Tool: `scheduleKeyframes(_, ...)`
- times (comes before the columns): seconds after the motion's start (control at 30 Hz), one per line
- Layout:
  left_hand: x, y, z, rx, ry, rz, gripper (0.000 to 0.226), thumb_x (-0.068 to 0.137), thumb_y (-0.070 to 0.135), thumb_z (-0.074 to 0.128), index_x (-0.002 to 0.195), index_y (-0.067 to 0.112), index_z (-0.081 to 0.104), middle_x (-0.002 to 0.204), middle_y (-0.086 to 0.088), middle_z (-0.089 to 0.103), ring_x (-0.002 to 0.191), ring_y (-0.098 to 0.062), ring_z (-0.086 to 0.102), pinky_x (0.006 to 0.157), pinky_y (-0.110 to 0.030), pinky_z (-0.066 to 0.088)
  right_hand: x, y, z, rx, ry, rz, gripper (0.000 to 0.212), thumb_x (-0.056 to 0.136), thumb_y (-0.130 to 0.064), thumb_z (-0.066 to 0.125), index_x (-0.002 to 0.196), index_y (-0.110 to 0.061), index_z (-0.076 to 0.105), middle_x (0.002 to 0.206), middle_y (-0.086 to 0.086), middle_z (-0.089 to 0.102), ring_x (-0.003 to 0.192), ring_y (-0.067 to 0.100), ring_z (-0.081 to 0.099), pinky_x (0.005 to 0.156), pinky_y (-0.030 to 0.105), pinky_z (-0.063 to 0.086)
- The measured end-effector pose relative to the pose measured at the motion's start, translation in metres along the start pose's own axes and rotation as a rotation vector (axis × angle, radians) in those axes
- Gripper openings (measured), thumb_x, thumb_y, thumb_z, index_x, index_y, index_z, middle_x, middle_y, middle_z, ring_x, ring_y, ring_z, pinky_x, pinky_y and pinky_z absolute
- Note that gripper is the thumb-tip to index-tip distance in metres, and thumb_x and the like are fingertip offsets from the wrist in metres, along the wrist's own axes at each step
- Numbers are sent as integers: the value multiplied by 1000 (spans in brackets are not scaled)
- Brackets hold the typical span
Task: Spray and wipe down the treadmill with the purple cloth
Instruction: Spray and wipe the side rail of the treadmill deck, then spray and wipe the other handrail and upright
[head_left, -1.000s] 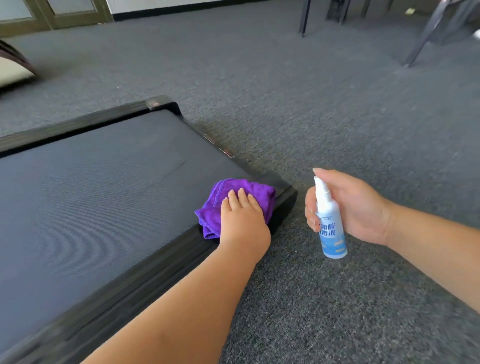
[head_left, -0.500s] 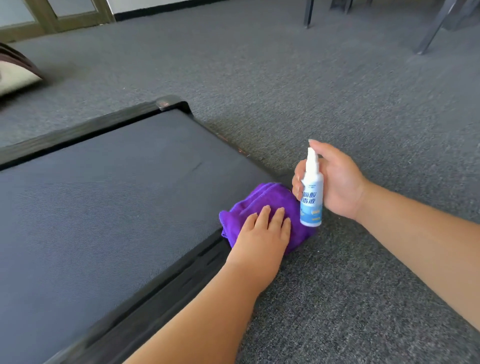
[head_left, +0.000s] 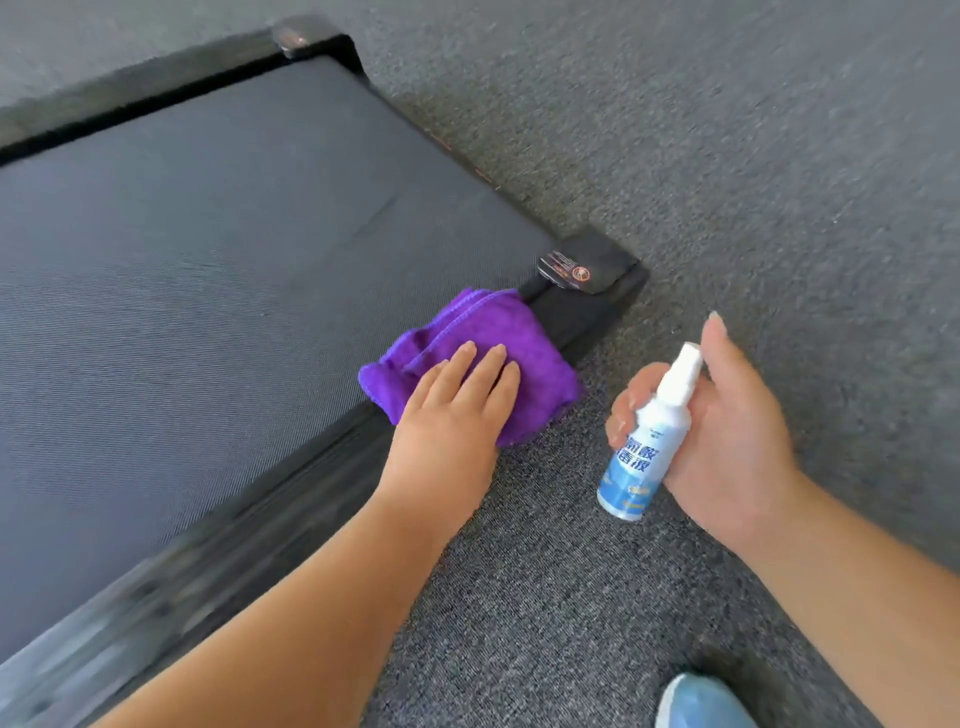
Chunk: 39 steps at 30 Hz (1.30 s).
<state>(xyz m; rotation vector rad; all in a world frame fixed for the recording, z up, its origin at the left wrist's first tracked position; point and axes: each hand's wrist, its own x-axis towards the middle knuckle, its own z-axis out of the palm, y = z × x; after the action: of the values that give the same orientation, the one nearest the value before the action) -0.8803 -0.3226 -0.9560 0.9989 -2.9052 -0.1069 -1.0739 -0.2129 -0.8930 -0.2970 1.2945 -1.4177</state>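
A low black treadmill (head_left: 587, 312) with a dark grey belt lies on the carpet and fills the left of the view. A bunched purple cloth (head_left: 483, 338) sits on its near side rail, close to the end corner and partly over the edge. My left hand (head_left: 457, 410) presses flat on the cloth with straight fingers. To the right, above the carpet, my right hand (head_left: 727, 441) grips a small white and blue spray bottle (head_left: 644, 447), nozzle up, forefinger raised beside the nozzle.
Grey carpet (head_left: 727, 156) surrounds the treadmill. The tip of a blue shoe (head_left: 701, 701) shows at the bottom right. A black end cap with a warning sticker (head_left: 576, 270) sits at the treadmill's near corner.
My left hand has slid the cloth back along the rail away from the end corner, uncovering the end cap. My right hand with the bottle has drawn away to the right. The view has tilted down.
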Motion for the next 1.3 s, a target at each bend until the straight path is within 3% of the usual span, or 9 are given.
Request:
scheduleKeyframes(0.17, -12, 6, -24, -289, 99, -138, 61, 65, -3, 81, 124, 9, 70, 126, -4, 72, 118, -32, 67, 92, -41, 56, -40, -7, 10, -34, 68, -35, 71, 93, -66, 41, 67, -1, 54, 67, 21, 52, 63, 29, 51, 66, 40, 38)
scheduleKeyframes(0.3, -36, 12, -78, -601, 130, -525, 47, 77, -4, 59, 113, 24, 70, 102, 11, 71, 97, -18, 58, 73, -33, 42, -67, -18, 21, -103, 107, -52, 73, 87, -74, 48, 70, -3, 59, 68, 24, 56, 67, 29, 54, 72, 42, 41)
scheduleKeyframes(0.43, -63, 36, -134, -979, 211, -851, 44, 83, -5, 47, 95, 31, 70, 66, 1, 66, 62, -19, 61, 56, -33, 50, -105, -19, 34, -233, 193, -7, 70, 82, -81, 52, 68, -13, 64, 71, 19, 64, 72, 29, 57, 80, 45, 40)
scheduleKeyframes(0.5, -76, 52, -152, -1126, 291, -1000, 37, 90, -2, 50, 90, 28, 72, 68, -2, 64, 59, -17, 54, 48, -30, 45, -126, -24, 39, -223, 256, 30, 67, 85, -75, 50, 67, -13, 65, 72, 21, 65, 69, 25, 59, 75, 41, 41)
scheduleKeyframes(0.63, -92, 83, -190, -1313, 314, -1182, 25, 95, 6, 57, 89, 25, 73, 79, -8, 66, 69, -23, 50, 60, -39, 42, -156, -45, 52, -136, 338, 148, 73, 82, -77, 49, 76, -7, 70, 72, 17, 66, 65, 22, 62, 74, 39, 42)
scheduleKeyframes(0.87, -61, 101, -262, -1337, 259, -1142, 25, 92, 2, 55, 87, 21, 71, 79, -7, 63, 72, -28, 54, 66, -45, 43, -165, -123, 72, -205, 380, 153, 71, 78, -78, 61, 83, -8, 72, 69, 7, 66, 66, 16, 65, 70, 33, 46)
scheduleKeyframes(1.03, -2, 117, -311, -1279, 236, -1059, 22, 89, 3, 53, 83, 19, 66, 75, -4, 54, 71, -23, 47, 66, -41, 42, -148, -197, 66, -313, 371, 76, 45, 81, -53, 82, 86, -9, 73, 73, 11, 72, 69, 16, 67, 73, 34, 51)
scheduleKeyframes(1.13, 48, 137, -340, -1278, 205, -1042, 26, 90, 3, 51, 79, 22, 66, 73, -5, 51, 67, -24, 45, 56, -42, 42, -136, -251, 48, -338, 355, 59, 22, 90, -30, 80, 82, -12, 71, 70, 3, 71, 70, 15, 68, 76, 35, 52)
scheduleKeyframes(1.3, 136, 174, -403, -1241, 164, -955, 25, 89, 11, 55, 84, 29, 71, 77, -9, 61, 65, -32, 58, 47, -51, 49, -129, -361, 12, -344, 374, 20, 17, 93, -26, 76, 83, -14, 69, 67, -3, 68, 66, 12, 68, 72, 30, 51)
